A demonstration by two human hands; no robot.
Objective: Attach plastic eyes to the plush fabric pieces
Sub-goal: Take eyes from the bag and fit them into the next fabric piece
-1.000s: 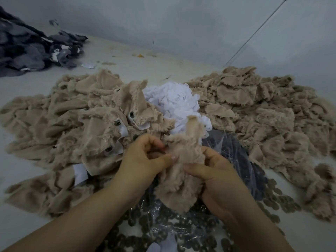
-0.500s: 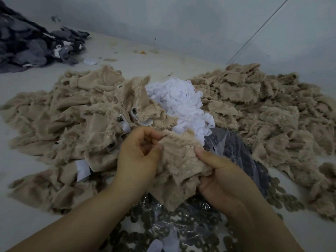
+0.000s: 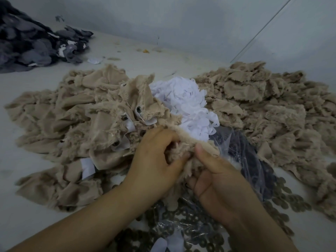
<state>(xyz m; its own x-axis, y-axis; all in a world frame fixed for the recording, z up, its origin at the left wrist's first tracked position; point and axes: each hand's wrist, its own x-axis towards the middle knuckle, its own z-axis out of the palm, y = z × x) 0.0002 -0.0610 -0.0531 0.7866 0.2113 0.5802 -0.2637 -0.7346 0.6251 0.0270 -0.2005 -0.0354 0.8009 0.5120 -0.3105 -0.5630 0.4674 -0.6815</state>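
Note:
Both hands hold one beige plush piece [image 3: 187, 140] in front of me, low over the table. My left hand [image 3: 156, 160] grips its left side with curled fingers. My right hand [image 3: 216, 179] pinches its right side, thumb on top of the folded edge. A heap of beige plush pieces [image 3: 72, 124] lies to the left, some showing dark plastic eyes [image 3: 139, 109] and white backing. A second beige heap [image 3: 272, 110] lies to the right. No loose eye shows in either hand.
A pile of white cut pieces [image 3: 187, 102] sits between the heaps. A clear plastic bag [image 3: 241, 151] and several dark round washers [image 3: 283, 197] lie under and right of my hands. Dark grey fabric [image 3: 31, 42] is piled at the far left. A wall stands behind.
The plush piece, held upright a second ago, has been folded down and lowered. Both hands shifted their hold on it, and the right thumb now presses on its top edge.

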